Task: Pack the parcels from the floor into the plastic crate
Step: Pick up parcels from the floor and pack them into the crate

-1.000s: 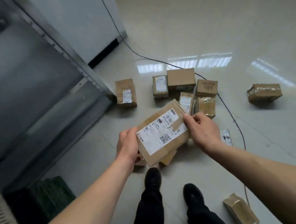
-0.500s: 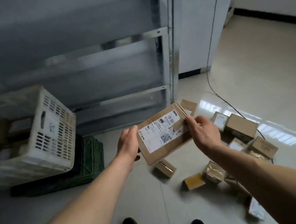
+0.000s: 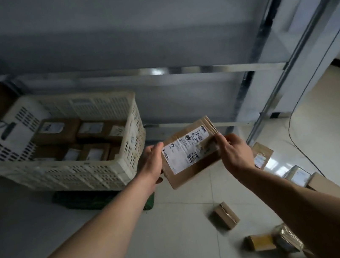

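- Two hands, left hand [image 3: 153,165] and right hand [image 3: 234,154], grasp my flat brown cardboard parcel [image 3: 190,152] mid-frame.
- White perforated plastic crate [image 3: 124,158] sits left, holding parcels.

Near the centre of the frame, the white shipping label [image 3: 185,151] on the flat cardboard parcel [image 3: 190,153] carries a barcode above the characters "SF0229", then "537-5" on the line beneath (the rest is too blurred to read), and a QR code lower down. Labels on the parcels in the white crate [image 3: 113,173] at left are illegible.
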